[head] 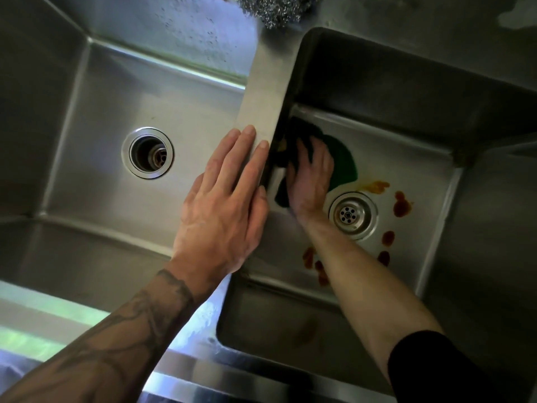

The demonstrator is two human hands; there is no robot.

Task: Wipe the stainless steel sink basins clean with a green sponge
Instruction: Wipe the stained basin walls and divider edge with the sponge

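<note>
Two stainless steel basins lie below me, split by a flat divider. My right hand is down in the right basin, pressing a green sponge flat against the floor beside the left wall. The sponge spreads out past my fingers toward the drain. Reddish-orange stains dot the floor around that drain, and a yellow smear sits just above it. My left hand rests flat on the divider, fingers together and holding nothing.
The left basin holds only its open drain. A steel wool scourer sits at the far end of the divider. The front rim of the sink runs along the bottom.
</note>
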